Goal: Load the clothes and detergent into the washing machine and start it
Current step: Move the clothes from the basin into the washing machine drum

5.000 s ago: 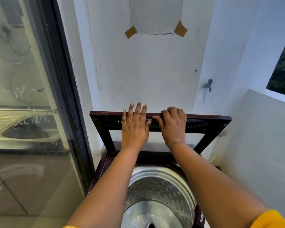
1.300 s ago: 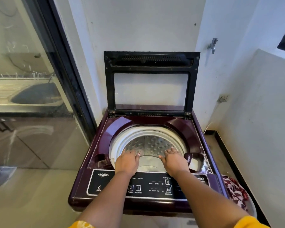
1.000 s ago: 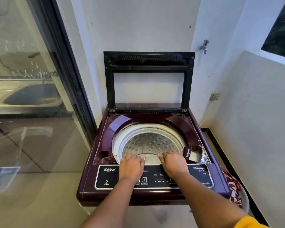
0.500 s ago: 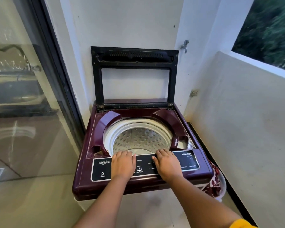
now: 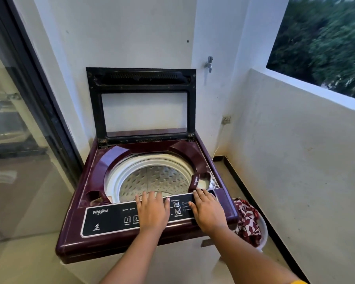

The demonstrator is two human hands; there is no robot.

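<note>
Head view: a person stands at a maroon top-loading washing machine (image 5: pixel 74 242) at the centre of the frame, left hand (image 5: pixel 152 212) and right hand (image 5: pixel 208 212) lying flat on the black control panel (image 5: pixel 107 220) along its near edge. Each grip is apart, the fingers straight and holding nothing. The lid (image 5: pixel 140 77) stands upright against the back wall, hinged at the rear, and the steel drum (image 5: pixel 152 177) opens straight up with no laundry visible in it. The clothes (image 5: pixel 246 218), a red-and-white patterned heap, sit in a pale basket (image 5: pixel 263 226) on the floor at the lower right, just beside the machine's right front corner. The heap is crumpled, so no long axis can be told, and its top faces upward. The fabric looks soft, limp and light. It would best be taken by bunching a handful from the top of the pile, which the right hand is nearer to. A small flap (image 5: pixel 195 181) at the drum's right rim appears to be labelled for detergent. No detergent container is in sight.
</note>
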